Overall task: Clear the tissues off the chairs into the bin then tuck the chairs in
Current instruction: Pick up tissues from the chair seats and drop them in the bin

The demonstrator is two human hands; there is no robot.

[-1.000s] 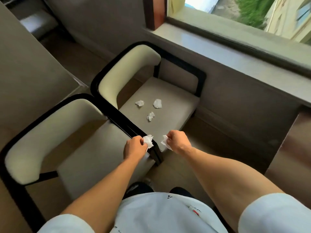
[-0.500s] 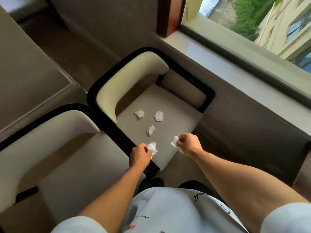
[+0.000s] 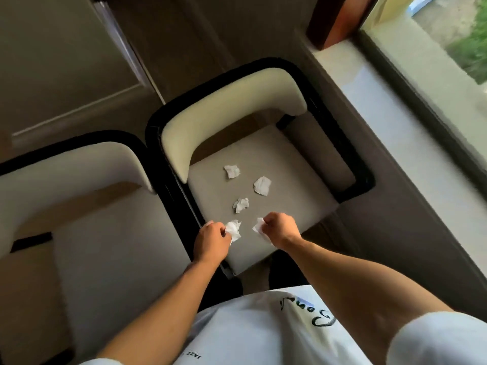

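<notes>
Two cream chairs with black frames stand side by side. Three crumpled white tissues lie on the grey seat of the right chair (image 3: 311,206): one at the back (image 3: 232,171), one to its right (image 3: 262,185), one nearer me (image 3: 240,204). My left hand (image 3: 212,239) grips a crumpled tissue (image 3: 234,229) over the seat's front edge. My right hand (image 3: 280,227) grips another tissue (image 3: 259,227) beside it. The left chair (image 3: 110,248) shows a bare seat. No bin is in view.
A table top (image 3: 60,61) lies beyond the chair backs at upper left. A pale window sill (image 3: 390,122) and a dark wall run along the right, close to the right chair. Brown floor shows between the chairs and the table.
Both hands, each holding its tissue, have moved forward from the seam between the chairs to above the right chair's seat front. My view has swung right over that chair.
</notes>
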